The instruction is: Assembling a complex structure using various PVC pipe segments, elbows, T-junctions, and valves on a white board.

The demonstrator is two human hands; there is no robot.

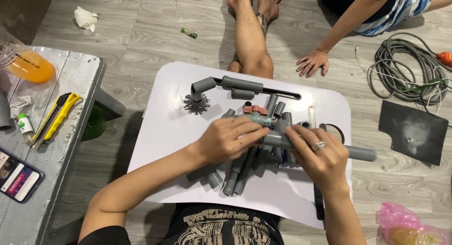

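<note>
My left hand grips the near end of a grey plastic pipe beside a valve with a red handle. My right hand, wearing a ring, wraps the same pipe farther right; its free end sticks out past the board's right edge. Both hands hover over a heap of short grey pipe pieces on a white board resting on my lap. A grey elbow fitting and a spiky grey part lie at the board's far side.
A grey bench at left holds a yellow utility knife, a phone and an orange bag. Another person's leg and hand rest beyond the board. Coiled cable, a black sheet and a pink bag lie right.
</note>
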